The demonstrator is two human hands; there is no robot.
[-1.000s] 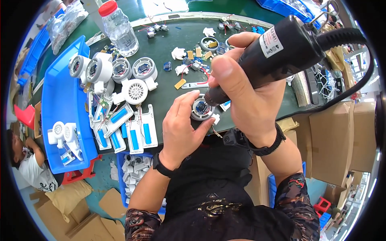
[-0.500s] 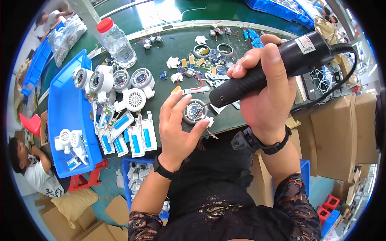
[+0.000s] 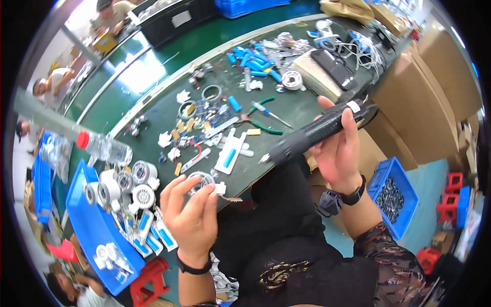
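My left hand (image 3: 190, 217) is closed around a small round fan housing (image 3: 205, 180) with a grey ring, a white side piece and a dangling wire, at the table's near edge. Fingers hide part of it. In my right hand (image 3: 337, 156) is a black electric screwdriver (image 3: 302, 140), gripped along its body. Its tip points left and is apart from the housing. Beyond the housing lies a white handle half with a blue battery (image 3: 229, 158). Several white fan heads (image 3: 143, 196) are piled to the left, with open battery handles (image 3: 164, 235) below them.
A long blue tray (image 3: 82, 215) stands at the left, near a red-capped plastic jar (image 3: 110, 148). Green-handled pliers (image 3: 266, 128), a thin screwdriver (image 3: 273, 115) and loose blue batteries (image 3: 250, 59) lie across the table. Cardboard boxes (image 3: 424, 97) and a blue screw bin (image 3: 410, 199) are at right.
My view has swung to the right. The electric screwdriver has drawn away from the fan housing, its tip no longer at it. My left hand has closed its fingers on the housing.
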